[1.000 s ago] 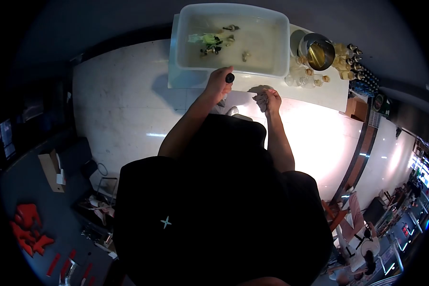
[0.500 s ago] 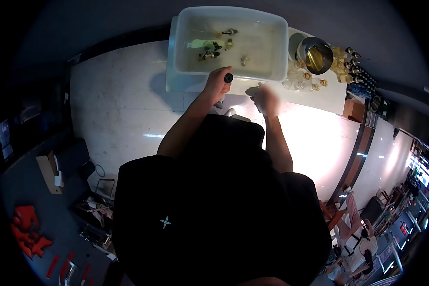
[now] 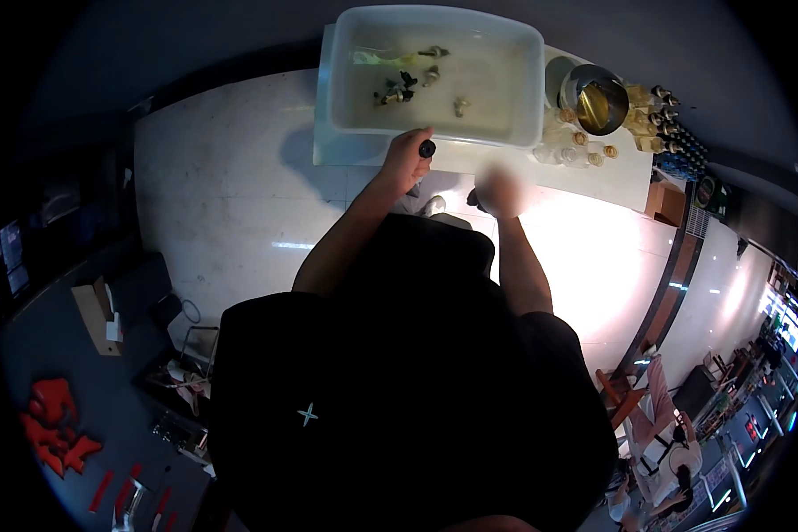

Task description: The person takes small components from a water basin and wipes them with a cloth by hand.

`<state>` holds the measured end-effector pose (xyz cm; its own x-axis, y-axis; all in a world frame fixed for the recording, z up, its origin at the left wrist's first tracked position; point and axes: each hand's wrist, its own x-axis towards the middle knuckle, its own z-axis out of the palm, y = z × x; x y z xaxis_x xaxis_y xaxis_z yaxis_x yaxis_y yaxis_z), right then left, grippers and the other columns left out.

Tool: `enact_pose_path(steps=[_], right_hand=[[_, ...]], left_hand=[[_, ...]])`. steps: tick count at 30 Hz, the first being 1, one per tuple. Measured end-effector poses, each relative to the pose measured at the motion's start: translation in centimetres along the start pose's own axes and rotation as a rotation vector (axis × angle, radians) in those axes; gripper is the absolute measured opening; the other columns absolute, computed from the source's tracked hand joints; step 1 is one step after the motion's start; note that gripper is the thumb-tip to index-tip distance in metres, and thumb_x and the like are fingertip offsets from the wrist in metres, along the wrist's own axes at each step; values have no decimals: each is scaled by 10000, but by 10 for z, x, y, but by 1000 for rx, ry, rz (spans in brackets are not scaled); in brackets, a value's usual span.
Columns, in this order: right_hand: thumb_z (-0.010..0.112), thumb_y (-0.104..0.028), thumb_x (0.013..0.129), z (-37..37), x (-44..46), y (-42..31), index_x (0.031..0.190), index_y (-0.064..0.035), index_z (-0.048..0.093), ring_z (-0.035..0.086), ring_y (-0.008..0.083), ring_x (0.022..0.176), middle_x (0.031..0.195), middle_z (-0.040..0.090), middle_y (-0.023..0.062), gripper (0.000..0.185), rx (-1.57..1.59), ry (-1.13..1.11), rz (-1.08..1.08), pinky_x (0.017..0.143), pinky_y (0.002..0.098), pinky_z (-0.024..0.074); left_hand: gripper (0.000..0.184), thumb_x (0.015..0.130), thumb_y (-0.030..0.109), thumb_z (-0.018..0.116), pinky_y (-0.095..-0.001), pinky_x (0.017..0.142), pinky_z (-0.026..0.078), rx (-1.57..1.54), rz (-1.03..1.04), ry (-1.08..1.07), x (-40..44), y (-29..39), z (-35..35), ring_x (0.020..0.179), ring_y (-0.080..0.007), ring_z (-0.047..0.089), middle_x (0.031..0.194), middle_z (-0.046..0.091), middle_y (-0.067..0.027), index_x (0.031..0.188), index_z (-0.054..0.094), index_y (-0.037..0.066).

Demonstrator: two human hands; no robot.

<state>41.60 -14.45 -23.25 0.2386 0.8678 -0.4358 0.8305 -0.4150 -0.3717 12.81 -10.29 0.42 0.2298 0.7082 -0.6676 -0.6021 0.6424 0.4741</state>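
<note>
My left hand (image 3: 405, 162) is closed around a thing with a round black end (image 3: 427, 148), just in front of the tub's near edge. The rest of that thing is mostly hidden in the fist. To the right, my right hand (image 3: 498, 191) is smeared by blur, with a dark crumpled thing (image 3: 474, 199) showing at its left side; its kind cannot be told. Beyond both hands stands a translucent white tub (image 3: 528, 124) of cloudy liquid. Several small dark-and-pale pieces, like bottle pourers (image 3: 395, 93), lie in it beside a pale greenish object (image 3: 377, 58).
The tub stands on a white table (image 3: 350, 152). At its right are several clear glass bottles (image 3: 567, 152), a metal bowl (image 3: 618, 120) with something amber, and rows of dark-topped bottles (image 3: 661, 120). A cardboard box (image 3: 665, 202) is beyond. People (image 3: 678, 461) are at far lower right.
The view has shifted slightly, so the tub sits a little higher and further right. My right hand has turned, and less of the dark crumpled thing shows. My left hand keeps its grip.
</note>
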Motion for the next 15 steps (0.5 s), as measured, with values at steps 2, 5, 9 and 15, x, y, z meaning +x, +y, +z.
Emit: enact_pose_path(steps=[2, 5, 9, 15], right_hand=[[493, -576, 885, -6, -5, -2, 910, -67, 778, 705, 383, 911, 968, 741, 193, 584, 50, -41, 10, 839, 459, 541], [553, -529, 876, -13, -15, -8, 942, -88, 747, 708, 373, 894, 967, 744, 164, 486, 19, 69, -47, 817, 460, 546], [659, -425, 854, -7, -15, -4, 1020, -128, 655, 713, 354, 862, 931, 747, 111, 340, -14, 336, -139, 775, 464, 550], [682, -333, 841, -3, -17, 12, 978, -100, 651, 718, 316, 820, 899, 743, 118, 272, 69, 387, -243, 755, 427, 561]], left_hand=[[302, 1025, 247, 549, -253, 394, 158, -2, -9, 8, 0, -2, -2, 414, -58, 247, 558, 296, 64, 779, 392, 170], [301, 1021, 251, 559, -249, 392, 161, -3, -17, 0, 1, -6, -7, 414, -58, 256, 557, 295, 63, 781, 397, 170], [297, 1019, 241, 562, -246, 389, 165, 2, -3, -23, 4, -9, -10, 413, -57, 267, 558, 298, 62, 782, 400, 167], [236, 1020, 216, 550, -247, 393, 161, -5, -1, -25, 5, -9, -10, 412, -58, 251, 568, 302, 60, 825, 432, 155]])
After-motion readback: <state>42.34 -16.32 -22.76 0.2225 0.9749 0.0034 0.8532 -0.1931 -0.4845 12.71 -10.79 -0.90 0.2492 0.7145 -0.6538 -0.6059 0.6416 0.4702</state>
